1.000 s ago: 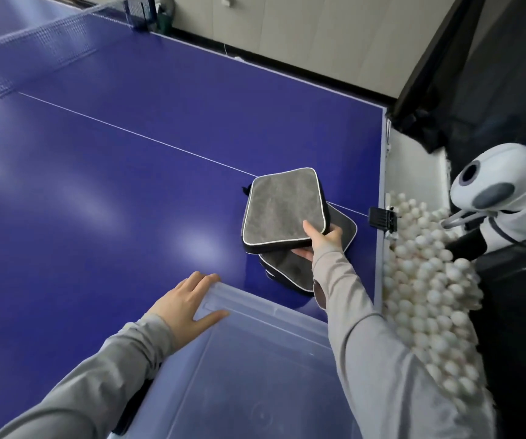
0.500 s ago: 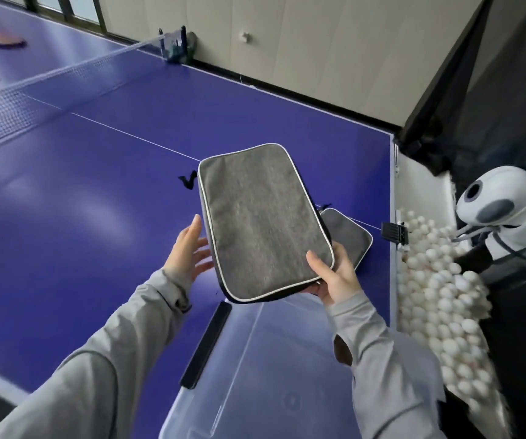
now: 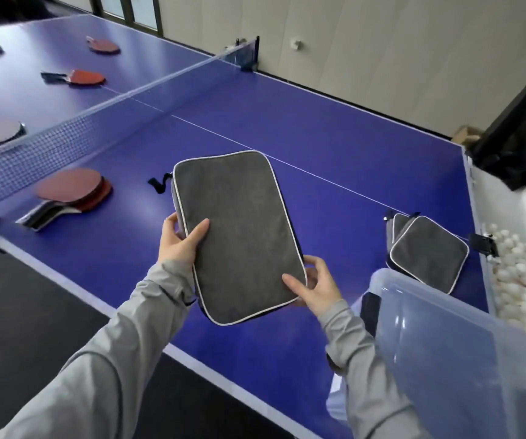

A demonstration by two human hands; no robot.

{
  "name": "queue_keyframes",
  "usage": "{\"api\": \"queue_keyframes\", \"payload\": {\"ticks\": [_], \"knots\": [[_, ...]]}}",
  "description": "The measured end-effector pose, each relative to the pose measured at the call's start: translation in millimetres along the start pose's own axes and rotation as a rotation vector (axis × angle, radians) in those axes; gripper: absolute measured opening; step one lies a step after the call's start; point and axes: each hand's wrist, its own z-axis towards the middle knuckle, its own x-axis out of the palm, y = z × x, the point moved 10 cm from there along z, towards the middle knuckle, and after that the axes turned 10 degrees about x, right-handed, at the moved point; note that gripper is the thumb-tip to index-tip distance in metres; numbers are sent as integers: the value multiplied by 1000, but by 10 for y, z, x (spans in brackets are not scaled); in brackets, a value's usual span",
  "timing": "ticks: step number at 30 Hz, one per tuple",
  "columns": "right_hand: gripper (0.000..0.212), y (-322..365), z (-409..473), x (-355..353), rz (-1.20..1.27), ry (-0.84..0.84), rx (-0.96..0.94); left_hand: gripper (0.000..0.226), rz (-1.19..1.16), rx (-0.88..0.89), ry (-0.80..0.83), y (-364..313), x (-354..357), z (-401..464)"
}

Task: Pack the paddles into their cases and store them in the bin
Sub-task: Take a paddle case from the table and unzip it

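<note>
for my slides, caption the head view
Both hands hold a grey paddle case above the blue table.

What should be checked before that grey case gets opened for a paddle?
1. Case gripped by both hands: ok, left hand on its side edge, right hand at its near corner.
2. Zipper shut or open: cannot tell.
3. Case empty: cannot tell.
4. Paddles waiting: ok, a stack lies by the net.
5. Bin at hand: ok, on the table corner to the right.
6. Spare cases: ok, a pile lies beyond the bin.
</note>
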Motion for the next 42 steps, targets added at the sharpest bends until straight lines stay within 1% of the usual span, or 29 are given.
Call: {"api": "queue_keyframes", "payload": {"ticks": [2,4,7,9,11,14,16,19,23,25,29,31,33,35,37,42], "knots": [[48,38,-38,222,-96,-118,-47,37,40,37,53,-71,-248,107],[48,173,-97,320,-167,-222,-119,39,160,126,132,-155,-359,181],[38,552,-171,552,-239,-303,-259,45,434,270,247,-258,-465,268],[31,861,-177,681,-266,-351,-359,47,603,318,317,-268,-475,315],[26,1161,-135,799,-288,-377,-443,48,718,338,399,-240,-426,370],[23,1499,34,947,-292,-377,-505,49,829,383,499,-204,-348,499],[23,1638,222,1046,-340,-358,-510,49,891,421,548,-185,-310,627],[23,1725,562,1222,-471,-269,-489,49,973,460,616,-142,-230,862],[20,1758,921,1332,-574,-159,-459,48,1077,548,724,-106,-61,1148],[17,1798,1056,1326,-613,-150,-449,46,1099,600,767,-109,25,1266],[7,1930,1190,1322,-635,-183,-487,48,1102,655,863,-117,159,1412],[6,1967,1239,1304,-597,-222,-492,48,1069,640,864,-114,154,1512],[8,1971,1308,1231,-514,-305,-468,48,1025,603,842,-87,111,1635],[11,1928,1398,1163,-426,-401,-401,49,987,546,845,-29,83,1740],[13,1857,1481,1126,-375,-489,-310,50,936,508,883,22,91,1808],[12,1611,1552,923,-271,-689,-61,48,762,401,923,21,64,2085]]}}
